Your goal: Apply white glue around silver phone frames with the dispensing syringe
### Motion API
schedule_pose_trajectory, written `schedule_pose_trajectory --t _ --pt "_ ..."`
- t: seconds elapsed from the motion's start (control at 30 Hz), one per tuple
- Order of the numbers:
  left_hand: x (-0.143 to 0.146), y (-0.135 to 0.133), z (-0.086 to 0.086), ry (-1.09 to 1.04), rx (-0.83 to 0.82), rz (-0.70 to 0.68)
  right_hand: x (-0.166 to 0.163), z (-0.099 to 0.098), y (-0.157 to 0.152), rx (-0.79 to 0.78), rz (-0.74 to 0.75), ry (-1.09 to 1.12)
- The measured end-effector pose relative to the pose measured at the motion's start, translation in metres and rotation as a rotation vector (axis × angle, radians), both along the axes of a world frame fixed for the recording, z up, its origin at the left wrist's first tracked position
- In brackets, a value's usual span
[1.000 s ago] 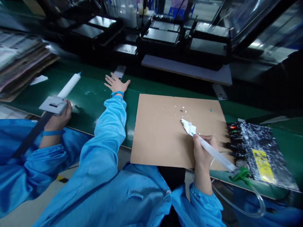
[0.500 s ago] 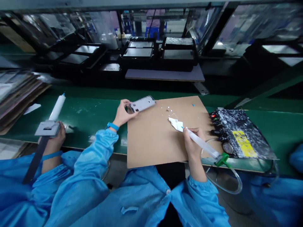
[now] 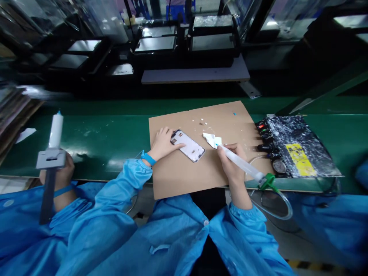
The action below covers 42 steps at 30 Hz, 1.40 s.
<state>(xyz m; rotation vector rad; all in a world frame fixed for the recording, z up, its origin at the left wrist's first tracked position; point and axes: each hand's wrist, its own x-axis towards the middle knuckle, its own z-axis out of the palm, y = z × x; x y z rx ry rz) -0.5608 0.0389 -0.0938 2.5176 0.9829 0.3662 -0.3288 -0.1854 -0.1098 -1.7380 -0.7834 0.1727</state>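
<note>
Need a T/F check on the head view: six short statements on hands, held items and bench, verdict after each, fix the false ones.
1. The right hand holds a translucent syringe. True.
2. The left hand grips one end of the white phone-shaped part. True.
3. The phone-shaped part is off to the left of the cardboard. False: it is over the brown cardboard sheet.
4. The syringe's tip points away from the white scrap. False: the tip is right at the white scrap.
5. The speckled box right of the sheet bears a yellow label. True.
6. The co-worker's hand is bare of tools. False: the co-worker's hand holds a grey-headed tool.
</note>
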Motion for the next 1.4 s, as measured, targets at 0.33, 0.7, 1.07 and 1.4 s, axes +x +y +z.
schedule_pose_trajectory --t 0.33,0.7,1.07,1.4 --pt "0.031 -0.003 -0.009 -0.111 -0.125 -0.530 -0.003 0.006 0.004 -0.052 -0.086 -0.064" --pt "0.021 -0.017 -0.012 -0.222 -0.110 -0.529 -0.036 0.002 0.015 -0.070 0.277 0.128" --pt "0.023 -0.020 -0.011 -0.176 -0.045 -0.517 -0.034 -0.001 0.011 -0.225 0.315 0.116" --pt "0.023 -0.020 -0.011 -0.165 -0.049 -0.513 -0.034 -0.001 0.011 -0.216 0.339 0.128"
